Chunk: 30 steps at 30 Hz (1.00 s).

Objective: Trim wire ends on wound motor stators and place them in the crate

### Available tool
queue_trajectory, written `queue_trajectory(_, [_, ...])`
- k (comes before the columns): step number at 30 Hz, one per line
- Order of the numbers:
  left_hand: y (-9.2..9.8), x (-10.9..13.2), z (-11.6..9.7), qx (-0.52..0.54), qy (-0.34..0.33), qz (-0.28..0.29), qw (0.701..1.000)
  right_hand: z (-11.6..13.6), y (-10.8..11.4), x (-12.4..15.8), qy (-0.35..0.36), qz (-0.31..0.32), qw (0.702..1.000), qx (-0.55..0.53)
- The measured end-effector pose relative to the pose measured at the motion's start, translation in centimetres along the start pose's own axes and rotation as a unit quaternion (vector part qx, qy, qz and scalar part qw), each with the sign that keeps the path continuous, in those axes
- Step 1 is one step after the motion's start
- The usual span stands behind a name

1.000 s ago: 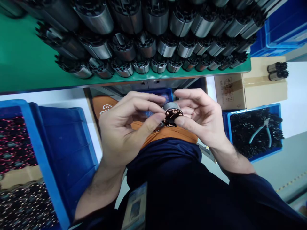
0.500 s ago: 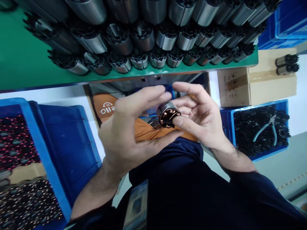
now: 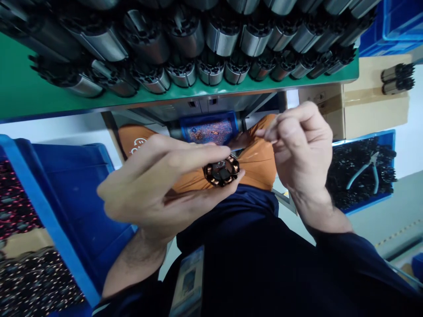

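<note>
My left hand (image 3: 165,180) grips a motor stator (image 3: 222,171) between its thumb and fingers, in front of my lap. The stator's round end faces up toward me, with copper windings around a dark centre. To the right and apart from it, my right hand (image 3: 302,149) is closed in a pinch. Whatever lies between those fingertips is too small to make out. On the green bench (image 3: 109,105) ahead stand rows of metal stators (image 3: 223,37) with black toothed ends.
A blue bin (image 3: 62,220) with wound parts stands at left. At right are a cardboard box (image 3: 375,110) bearing two stators, and a blue crate (image 3: 366,204) of black parts with pliers (image 3: 363,171) on top. A blue tray (image 3: 209,127) of copper-coloured bits lies below the bench.
The stator has passed from my right hand into my left hand's grip, moving slightly left. My right hand has moved away to the right, its fingers now pinched. My view has shifted slightly.
</note>
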State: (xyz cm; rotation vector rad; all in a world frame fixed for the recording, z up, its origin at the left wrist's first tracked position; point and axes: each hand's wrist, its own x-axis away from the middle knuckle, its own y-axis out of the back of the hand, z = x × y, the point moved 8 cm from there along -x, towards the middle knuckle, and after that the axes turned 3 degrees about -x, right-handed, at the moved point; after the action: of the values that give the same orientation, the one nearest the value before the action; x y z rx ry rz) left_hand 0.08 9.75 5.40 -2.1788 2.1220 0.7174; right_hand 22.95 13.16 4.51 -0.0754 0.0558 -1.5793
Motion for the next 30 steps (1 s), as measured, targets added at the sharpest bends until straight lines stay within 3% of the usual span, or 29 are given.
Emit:
queue_trajectory(2, [-0.6, -0.3, -0.2, 0.001, 0.01, 0.0, 1.0, -0.1, 0.3, 0.4, 0.0, -0.007, 1.0, 0.023])
queue_trajectory(5, [-1.7, -0.9, -0.4, 0.012, 0.028, 0.012, 0.999, 0.0, -1.1, 1.2, 0.033, 0.071, 0.995, 0.064])
queue_trajectory(8, [-1.9, -1.2, -0.2, 0.017, 0.04, 0.014, 0.999, -0.2, -2.3, 1.6, 0.06, 0.124, 0.99, 0.035])
queue_trajectory(11, [-0.9, -1.1, -0.1, -0.008, 0.033, -0.005, 0.999, -1.2, -2.9, 1.2, 0.008, 0.136, 0.99, -0.022])
queue_trajectory(14, [0.9, -0.6, -0.9, -0.089, -0.013, -0.07, 0.993, -2.5, -3.4, 0.9, -0.065, 0.158, 0.984, -0.046])
queue_trajectory(18, [1.3, -0.3, -1.5, -0.129, -0.032, -0.096, 0.986, -3.2, -3.4, 0.7, -0.097, 0.17, 0.979, -0.054])
queue_trajectory(23, [1.0, -0.5, -0.4, -0.128, 0.012, -0.084, 0.988, -1.3, -2.5, 0.1, -0.02, 0.181, 0.983, 0.018])
queue_trajectory(27, [0.3, -0.4, -1.3, -0.112, -0.071, -0.082, 0.988, 1.8, -1.4, -0.3, 0.111, 0.172, 0.974, 0.095])
queue_trajectory(30, [-1.1, -0.6, -1.4, -0.106, -0.062, -0.044, 0.991, 2.7, -1.2, -0.3, 0.134, 0.148, 0.973, 0.121])
